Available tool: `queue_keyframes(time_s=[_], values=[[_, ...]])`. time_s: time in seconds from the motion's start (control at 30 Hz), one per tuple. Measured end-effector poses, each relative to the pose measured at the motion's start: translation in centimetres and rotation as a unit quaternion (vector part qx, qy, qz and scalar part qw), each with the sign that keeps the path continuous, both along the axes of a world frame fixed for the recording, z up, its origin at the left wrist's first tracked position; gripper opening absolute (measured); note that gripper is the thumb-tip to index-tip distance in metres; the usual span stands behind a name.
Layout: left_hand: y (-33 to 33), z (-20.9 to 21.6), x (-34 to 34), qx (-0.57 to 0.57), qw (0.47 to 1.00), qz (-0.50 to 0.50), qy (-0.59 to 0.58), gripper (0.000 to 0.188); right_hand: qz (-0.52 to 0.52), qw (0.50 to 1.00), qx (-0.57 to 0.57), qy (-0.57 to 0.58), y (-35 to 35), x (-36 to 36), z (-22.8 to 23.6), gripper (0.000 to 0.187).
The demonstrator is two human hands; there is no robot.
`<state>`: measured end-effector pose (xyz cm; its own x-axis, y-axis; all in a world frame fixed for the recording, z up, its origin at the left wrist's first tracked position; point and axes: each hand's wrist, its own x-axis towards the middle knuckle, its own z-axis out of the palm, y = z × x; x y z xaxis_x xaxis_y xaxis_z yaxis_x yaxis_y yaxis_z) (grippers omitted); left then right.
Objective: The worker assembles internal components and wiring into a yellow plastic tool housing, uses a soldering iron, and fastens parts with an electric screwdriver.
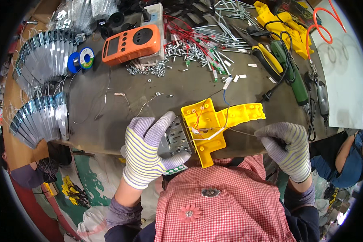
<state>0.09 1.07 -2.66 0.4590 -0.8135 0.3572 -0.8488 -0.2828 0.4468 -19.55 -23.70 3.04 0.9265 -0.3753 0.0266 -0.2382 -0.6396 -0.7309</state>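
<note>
Both my hands wear pale striped knit gloves. My left hand [143, 155] grips a perforated metal plate [178, 137] between thumb and fingers, near the table's front edge. Against the plate's right side lies an open yellow plastic housing half [209, 145], its handle pointing right and its inner posts facing up. Red wires [197, 117] and a white sleeve [211, 136] sit across the housing. My right hand [286, 149], right of the handle, is pinched on a thin wire [242, 132] that runs over from the housing. The fingertips partly hide the wire's end.
Behind lie an orange multimeter [143, 42], a blue solder spool [84, 59] and heaps of screws [181, 50]. Fanned metal blades [44, 56] stand at left. Yellow-handled pliers [268, 60], a green corded tool [290, 72], a grey air tool [322, 99] and yellow housings [284, 28] are at right.
</note>
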Motion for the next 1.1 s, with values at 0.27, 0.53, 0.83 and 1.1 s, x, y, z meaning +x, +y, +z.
queue_keyframes(time_s=[0.27, 0.53, 0.83, 1.1], values=[[0.4, -0.4, 0.2, 0.008, 1.000, -0.012, -0.002, 0.089, 0.093, 0.996, 0.011, 0.001, 2.3, 2.3, -0.9, 0.014], [0.5, -0.3, 0.0, 0.022, 1.000, 0.006, -0.006, 0.087, 0.085, 0.996, -0.002, 0.022, 2.3, 2.5, -0.8, 0.013], [0.0, -0.1, -0.1, -0.006, 1.000, 0.007, 0.006, 0.079, 0.148, 0.983, -0.044, -0.104, 4.3, 4.6, -4.4, 0.017], [-0.7, 0.8, -1.7, -0.067, 0.989, -0.121, -0.056, 0.039, 0.161, 0.938, -0.308, -0.014, 5.4, 5.6, -3.1, 0.017]])
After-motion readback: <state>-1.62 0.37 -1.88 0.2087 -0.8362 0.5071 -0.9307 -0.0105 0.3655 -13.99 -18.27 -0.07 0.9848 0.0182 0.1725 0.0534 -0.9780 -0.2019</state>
